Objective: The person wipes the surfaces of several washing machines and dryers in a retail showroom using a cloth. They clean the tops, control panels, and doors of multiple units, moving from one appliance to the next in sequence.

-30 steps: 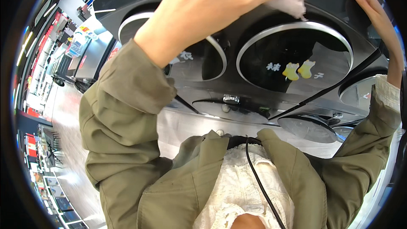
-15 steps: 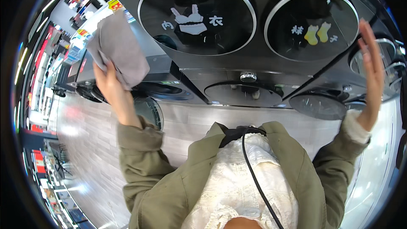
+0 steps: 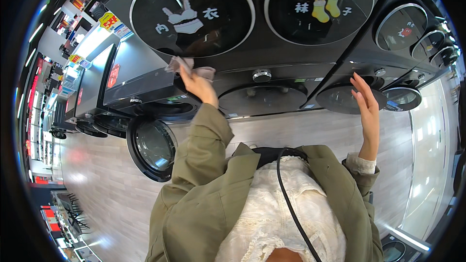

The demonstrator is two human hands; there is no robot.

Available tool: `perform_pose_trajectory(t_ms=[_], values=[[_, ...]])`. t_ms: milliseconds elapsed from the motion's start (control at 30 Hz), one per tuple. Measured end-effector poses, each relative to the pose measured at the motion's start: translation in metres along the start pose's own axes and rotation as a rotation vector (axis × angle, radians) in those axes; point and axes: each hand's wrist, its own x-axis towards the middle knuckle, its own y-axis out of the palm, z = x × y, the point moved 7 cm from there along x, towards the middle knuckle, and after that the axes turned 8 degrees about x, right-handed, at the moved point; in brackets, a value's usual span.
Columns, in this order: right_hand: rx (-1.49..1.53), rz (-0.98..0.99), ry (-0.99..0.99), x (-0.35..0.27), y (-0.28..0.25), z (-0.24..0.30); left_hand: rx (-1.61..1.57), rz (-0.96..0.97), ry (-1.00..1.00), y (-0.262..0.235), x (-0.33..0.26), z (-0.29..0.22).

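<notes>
My left hand (image 3: 200, 87) is closed on a crumpled greyish-pink cloth (image 3: 206, 72), whose ends stick out on both sides of the fingers. Hand and cloth are at the dark washing machine's front, just below the round glass door with an underwear picture (image 3: 185, 22). Whether the cloth touches the surface I cannot tell. My right hand (image 3: 367, 104) is raised with its fingers stretched out and nothing in it, in front of a lower round door (image 3: 340, 101). Above and left of that hand is another round door, with a yellow socks picture (image 3: 326, 9).
An open round washer door (image 3: 154, 146) juts out over the wood-look floor (image 3: 104, 184) at the left. More washers (image 3: 141, 73) stand along the left with price signs on top; others (image 3: 403, 26) line the right. A black cable (image 3: 291, 204) hangs down my front.
My left hand has swung right with the cloth, from above the left washer to the middle machine's front. The cloth is now bunched up. My right hand has moved lower and leftward.
</notes>
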Motion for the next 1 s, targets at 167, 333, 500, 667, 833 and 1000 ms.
perform_pose_trajectory(t_ms=[167, 333, 500, 667, 833, 1000], values=[[-0.061, -0.008, 0.027, -0.013, -0.057, -0.005, -0.03, 0.033, 0.016, 0.074, -0.103, -0.025], [-0.133, -0.063, 0.093, -0.035, -0.126, -0.015, -0.085, 0.136, 0.045, 0.136, -0.183, -0.077], [-0.175, -0.072, 0.165, -0.054, -0.16, -0.027, -0.157, 0.309, 0.12, 0.175, -0.246, -0.109], [-0.198, -0.092, 0.195, -0.072, -0.176, -0.034, -0.513, 0.619, -0.081, 0.23, -0.306, -0.126], [-0.268, -0.129, 0.262, -0.086, -0.17, -0.034, -0.56, 0.976, -0.305, 0.278, -0.358, -0.14], [-0.203, -0.157, 0.281, -0.085, -0.143, -0.035, -0.681, 0.98, -0.668, 0.26, -0.318, -0.117]])
